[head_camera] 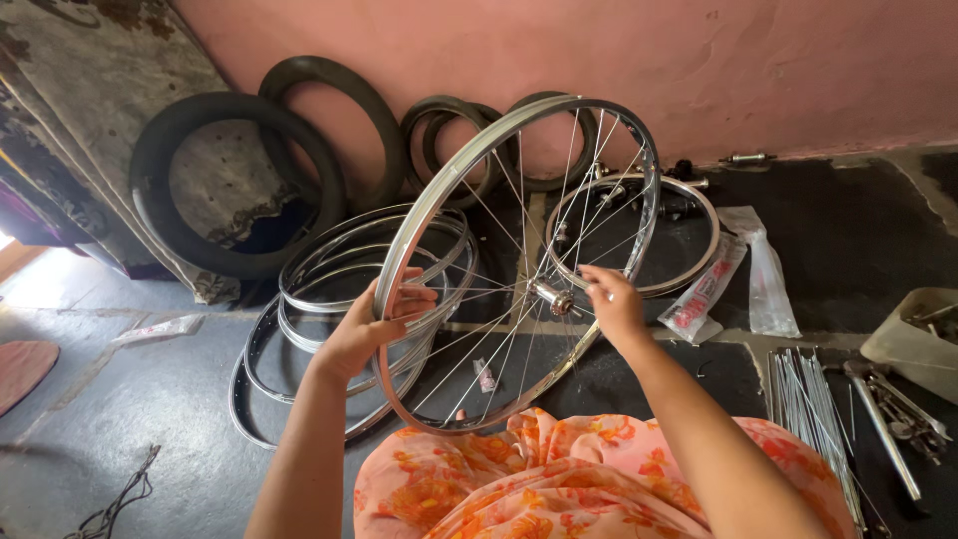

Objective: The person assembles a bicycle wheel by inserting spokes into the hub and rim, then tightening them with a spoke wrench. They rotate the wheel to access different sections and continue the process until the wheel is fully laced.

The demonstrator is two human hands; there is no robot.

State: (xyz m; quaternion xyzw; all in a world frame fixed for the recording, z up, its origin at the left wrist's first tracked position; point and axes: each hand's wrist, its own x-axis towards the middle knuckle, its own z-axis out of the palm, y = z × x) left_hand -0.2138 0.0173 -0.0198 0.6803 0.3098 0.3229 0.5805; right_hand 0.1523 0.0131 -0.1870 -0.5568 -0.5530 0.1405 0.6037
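Left hand (371,324) grips wheel rim (519,265); right hand (611,302) pinches a spoke; beige tub (913,344) holds metal parts.

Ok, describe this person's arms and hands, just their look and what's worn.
Both forearms are bare: no sleeves, gloves, watch or bangles in view. The left hand and right hand show no rings that I can make out. Peach cloth with an orange flower print lies below them.

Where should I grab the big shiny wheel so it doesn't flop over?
Probably on the metal rim, from the outer edge, with fingers wrapped around it like the left hand does now. The rim is a stiff, narrow hoop that fits a closed grip. The thin spokes inside could bend, and the right hand is busy among them near the hub.
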